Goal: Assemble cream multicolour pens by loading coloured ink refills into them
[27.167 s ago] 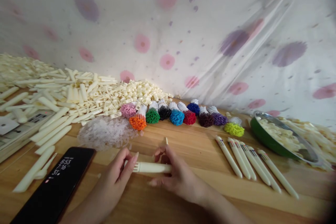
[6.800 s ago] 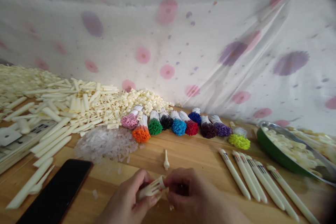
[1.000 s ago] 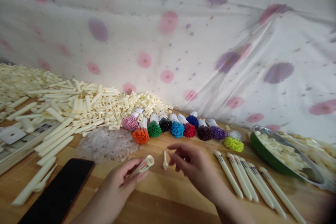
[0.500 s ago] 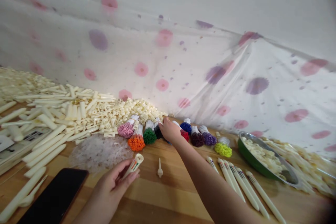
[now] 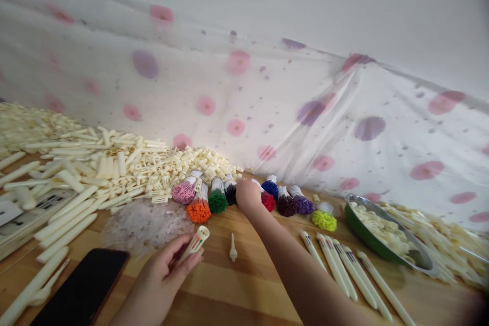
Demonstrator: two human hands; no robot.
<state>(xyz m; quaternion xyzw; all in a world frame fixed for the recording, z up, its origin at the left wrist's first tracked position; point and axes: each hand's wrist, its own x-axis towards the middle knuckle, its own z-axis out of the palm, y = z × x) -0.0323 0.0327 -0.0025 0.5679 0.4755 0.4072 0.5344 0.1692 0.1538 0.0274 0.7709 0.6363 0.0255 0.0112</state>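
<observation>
My left hand [image 5: 171, 265] is wrapped round a short cream pen barrel [image 5: 199, 238] with coloured slots near its open upper end. Over the row of refill bundles, my right hand [image 5: 248, 194] reaches between the black bundle [image 5: 230, 191] and the red bundle [image 5: 267, 200]; its fingertips are hidden behind the hand. Green [image 5: 217, 198], orange [image 5: 198, 209] and pink bundles [image 5: 185, 191] stand to the left. Blue [image 5: 270, 186], dark brown [image 5: 286, 204], purple [image 5: 303, 202] and yellow ones [image 5: 324, 219] are to the right. A small pointed cream part [image 5: 233, 248] lies between my arms.
Cream barrels and parts [image 5: 114, 160] are heaped at the left, with clear small pieces [image 5: 148, 224] and a black phone [image 5: 82, 285] in front. Several pens [image 5: 355, 272] lie at the right beside a green bowl [image 5: 367, 234]. A spotted sheet [image 5: 237, 86] hangs behind.
My right hand has dropped slightly and shifted a little right among the bundles, its fingers now out of sight. My left hand keeps the barrel almost in place. The view has shifted slightly.
</observation>
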